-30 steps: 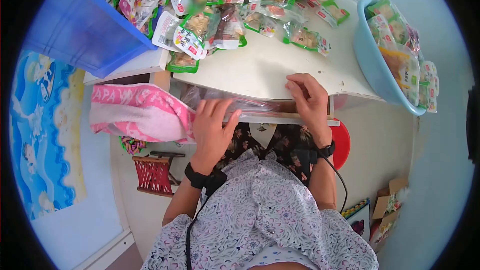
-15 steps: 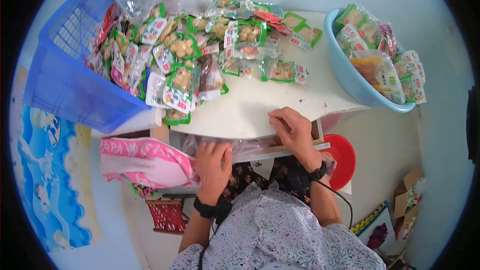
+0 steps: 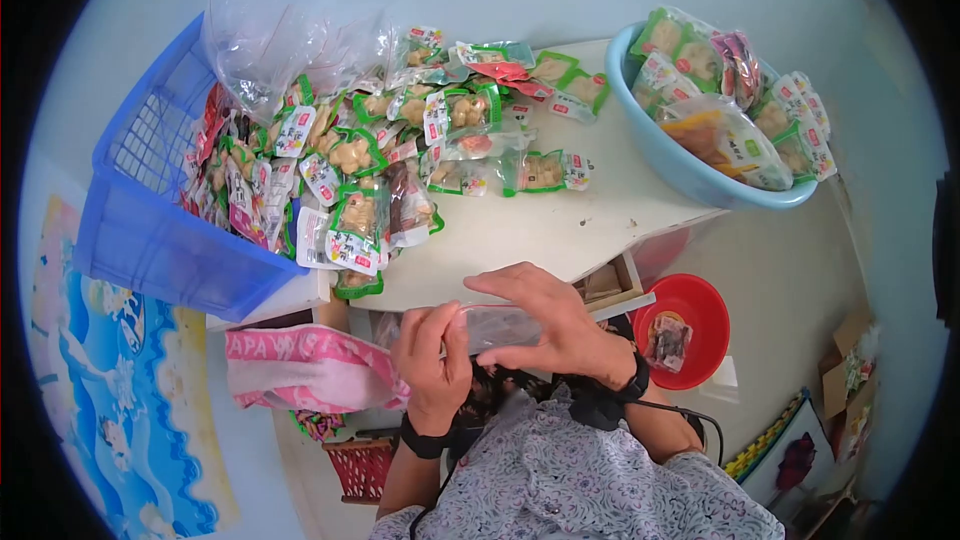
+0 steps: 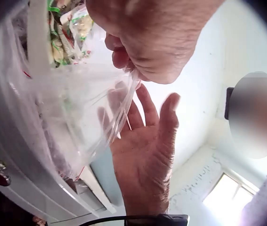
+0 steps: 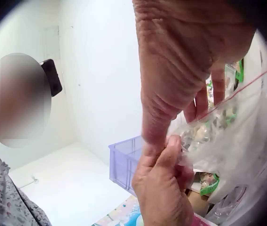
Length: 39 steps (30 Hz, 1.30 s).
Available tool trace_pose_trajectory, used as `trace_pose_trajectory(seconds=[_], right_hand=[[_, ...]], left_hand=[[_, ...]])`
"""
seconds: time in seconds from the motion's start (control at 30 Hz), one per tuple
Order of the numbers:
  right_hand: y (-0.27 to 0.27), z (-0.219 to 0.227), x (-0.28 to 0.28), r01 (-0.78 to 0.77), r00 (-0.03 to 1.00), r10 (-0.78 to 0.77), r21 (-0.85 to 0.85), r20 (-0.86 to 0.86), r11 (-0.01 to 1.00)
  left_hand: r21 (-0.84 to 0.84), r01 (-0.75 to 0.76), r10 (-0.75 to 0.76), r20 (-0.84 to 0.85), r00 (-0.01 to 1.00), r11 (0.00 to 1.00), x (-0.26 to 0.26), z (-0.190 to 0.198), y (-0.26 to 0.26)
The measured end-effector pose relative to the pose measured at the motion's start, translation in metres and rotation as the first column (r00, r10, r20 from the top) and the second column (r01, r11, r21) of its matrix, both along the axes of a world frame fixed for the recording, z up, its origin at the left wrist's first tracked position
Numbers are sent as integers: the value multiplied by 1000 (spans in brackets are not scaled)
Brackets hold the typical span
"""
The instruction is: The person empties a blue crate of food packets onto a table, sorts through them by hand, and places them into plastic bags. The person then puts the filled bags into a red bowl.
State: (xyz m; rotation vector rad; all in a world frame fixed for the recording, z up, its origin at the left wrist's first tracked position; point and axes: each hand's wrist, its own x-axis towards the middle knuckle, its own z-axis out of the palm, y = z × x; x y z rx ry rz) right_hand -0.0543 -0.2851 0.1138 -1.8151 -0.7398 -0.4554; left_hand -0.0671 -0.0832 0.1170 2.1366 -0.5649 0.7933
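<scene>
Pinching clear bag [image 3: 497, 325] between both hands' fingers, snack packets [image 3: 400, 160] heaped beyond, blue basin [image 3: 690, 165] alongside.

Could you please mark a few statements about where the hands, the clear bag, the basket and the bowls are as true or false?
1. Both hands hold a clear plastic bag at the table's front edge. True: the left hand and the right hand grip it together.
2. The blue basket stands upright and closed. False: it lies tipped, with snack packets spilling onto the white table.
3. The light blue basin holds packets. True.
4. The red bowl sits on the tabletop. False: it is lower down, beside the table.
5. A pink towel lies by the left hand. True.
</scene>
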Motion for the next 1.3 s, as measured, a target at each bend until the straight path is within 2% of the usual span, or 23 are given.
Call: trace_pose_trajectory(seconds=[0.13, 0.23, 0.27, 0.33, 0.43, 0.5, 0.57, 0.6, 0.67, 0.7, 0.77, 0.8, 0.83, 0.93, 1.0, 1.1, 1.2, 1.23, 1.3], right_hand=[[-1, -14, 12, 25, 997, -28, -47, -66, 999], [5, -24, 18, 12, 997, -22, -133, -73, 991], [8, -27, 17, 16, 998, -27, -170, -64, 985], [9, -33, 20, 42, 996, -46, -59, -73, 997], [2, -36, 24, 72, 992, -55, 157, -111, 985], [-6, -19, 17, 110, 986, -69, 290, -149, 951], [-10, 2, 10, 153, 987, -128, 317, -99, 936], [-11, 11, 7, 171, 985, -155, 332, -75, 928], [-8, 23, 8, 248, 968, -235, 471, -86, 847], [-8, 28, 9, 283, 957, -275, 535, -97, 796], [-11, 40, 12, 283, 959, -245, 596, -146, 751], [-13, 41, 13, 285, 958, -230, 627, -169, 725], [-20, 34, 16, 267, 964, -196, 630, -181, 729], [-30, 31, 12, 356, 930, -308, 280, -202, 891], [-18, 32, 15, 329, 940, -291, 253, -176, 910], [-7, 30, 23, 279, 956, -252, 204, -149, 938], [-10, 22, 41, 324, 943, -307, 146, -125, 935], [-13, 17, 48, 379, 925, -368, 130, -97, 916], [-21, 2, 63, 475, 880, -474, 106, -39, 873]], left_hand=[[-162, -74, 73, -18, 997, 984, 2, 10, 1], [-338, -71, 41, -94, 995, 938, -4, 22, -3], [-324, -61, 46, -54, 998, 944, -4, 24, -1], [-296, -34, 43, 24, 999, 954, -2, 27, 3], [-255, -110, 167, 214, 963, 961, 5, 24, 16], [-390, -144, 253, 246, 936, 909, 3, 31, 22], [-464, -138, 296, 287, 911, 875, 1, 36, 31], [-420, -123, 269, 310, 912, 899, 1, 40, 30], [-327, -91, 210, 350, 913, 941, 1, 49, 29], [-330, -105, 186, 224, 957, 938, 0, 45, 29], [-58, -20, 21, 24, 999, 998, 1, 54, 32], [71, 49, -43, -92, 995, 996, 4, 60, 32], [71, 51, -45, -89, 995, 996, 6, 61, 31], [51, 88, -82, -109, 991, 995, 8, 57, 18], [11, 153, -149, -151, 977, 988, 4, 55, 12], [78, 252, -213, -329, 920, 965, 4, 32, 24], [-302, 136, -276, -491, 826, 944, 12, 34, 29], [-300, 177, -304, -458, 835, 937, 19, 32, 37], [-311, 166, -261, -294, 920, 936, 40, 41, 30]])
